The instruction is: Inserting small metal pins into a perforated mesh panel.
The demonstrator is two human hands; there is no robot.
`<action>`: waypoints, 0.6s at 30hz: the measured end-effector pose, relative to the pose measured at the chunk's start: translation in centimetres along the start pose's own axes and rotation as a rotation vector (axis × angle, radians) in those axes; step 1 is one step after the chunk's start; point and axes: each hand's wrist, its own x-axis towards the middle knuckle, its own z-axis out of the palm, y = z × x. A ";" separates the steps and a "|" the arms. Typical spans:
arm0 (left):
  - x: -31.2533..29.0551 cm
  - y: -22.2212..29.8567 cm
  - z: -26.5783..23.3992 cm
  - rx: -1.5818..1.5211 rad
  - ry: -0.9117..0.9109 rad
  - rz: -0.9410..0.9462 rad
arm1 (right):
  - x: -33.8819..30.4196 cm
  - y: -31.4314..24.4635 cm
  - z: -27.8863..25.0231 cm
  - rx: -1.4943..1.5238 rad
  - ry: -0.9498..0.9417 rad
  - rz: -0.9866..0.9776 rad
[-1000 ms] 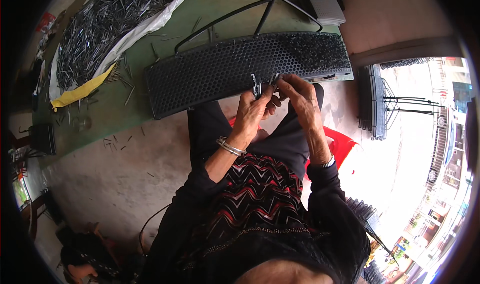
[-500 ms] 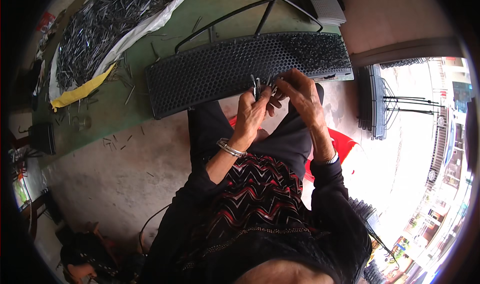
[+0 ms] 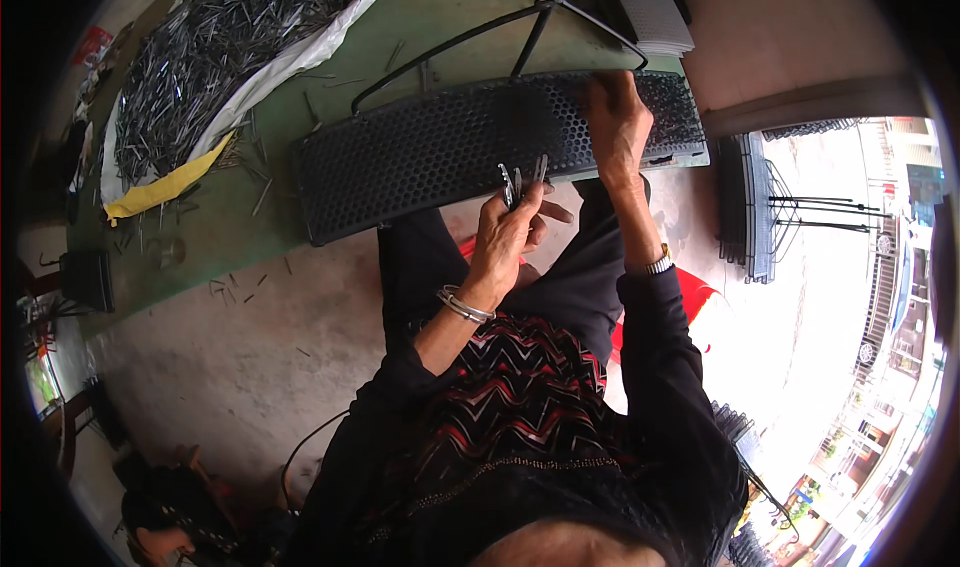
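Observation:
A long black perforated panel (image 3: 390, 167) lies across the near table edge, above my knees. Its right end (image 3: 680, 107) is filled with small dark upright pieces, while round holes show over the left and middle. Below the panel, my left hand (image 3: 500, 242) is closed around several thin dark metal strips (image 3: 541, 169), whose tips stick up past the thumb. My right hand (image 3: 620, 132) reaches onto the panel beside the filled part, fingers bent down against the holes. Its fingertips are in shadow, so whatever they pinch cannot be made out.
A white sack (image 3: 225, 107) heaped with dark strips lies on the green table (image 3: 130, 257) at left. Bent black rods (image 3: 460, 32) rise behind the panel. Grey perforated sheets (image 3: 648, 12) are stacked at far right. More black panels (image 3: 745, 207) stand at right, near a red stool (image 3: 695, 297).
My right hand has left the strips beside my left hand and moved up and right onto the panel. My left hand stays nearly in place, still holding its strips.

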 end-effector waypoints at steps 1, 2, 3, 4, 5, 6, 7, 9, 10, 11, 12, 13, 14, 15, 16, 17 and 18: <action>0.1 -0.2 -0.3 -0.049 -0.033 0.014 | 0.2 0.4 0.3 -0.109 0.003 -0.066; 0.2 -0.4 -0.5 -0.098 -0.068 0.027 | 0.3 0.7 0.5 -0.219 0.006 -0.133; 0.3 -0.6 -0.6 -0.099 -0.067 0.028 | 0.2 1.1 0.6 -0.176 -0.007 -0.144; 0.2 -0.5 -0.6 -0.109 -0.066 0.032 | 0.3 1.1 0.7 -0.175 -0.009 -0.144; 0.1 -0.4 -0.5 -0.120 -0.066 0.036 | 0.5 1.0 0.7 -0.260 -0.049 -0.135; 0.0 -0.3 -0.5 -0.120 -0.065 0.037 | 0.6 1.0 0.8 -0.345 -0.088 -0.125; 0.0 -0.1 -0.4 -0.116 -0.052 0.023 | 0.9 1.2 0.9 -0.347 -0.085 -0.126; -0.2 0.1 0.0 -0.109 -0.042 0.010 | 1.1 1.7 1.1 -0.524 -0.103 -0.276; -0.3 0.2 0.1 -0.103 -0.014 -0.001 | 1.0 1.1 1.3 -0.522 -0.104 -0.277; -0.3 0.2 0.1 -0.097 0.015 -0.013 | 0.8 0.3 1.3 -0.578 -0.105 -0.263; -0.3 0.2 0.0 -0.097 0.017 -0.011 | 0.7 -0.2 1.4 -0.634 -0.106 -0.249; -0.3 0.3 0.0 -0.095 0.016 0.001 | 0.8 0.3 1.2 -0.635 -0.101 -0.248; -0.4 0.3 0.1 -0.093 0.015 0.013 | 1.0 1.0 1.0 -0.607 -0.110 -0.273; -0.5 0.4 0.3 -0.089 0.009 0.012 | 1.0 1.6 0.7 -0.581 -0.117 -0.298; -0.6 0.5 0.3 -0.085 0.006 -0.001 | 0.9 1.2 0.7 -0.579 -0.115 -0.297; -0.7 0.6 0.3 -0.081 0.002 -0.014 | 0.5 0.8 0.5 -0.542 -0.071 -0.349; -0.7 0.4 0.3 -0.077 -0.001 -0.015 | 0.1 0.3 0.1 -0.506 -0.026 -0.399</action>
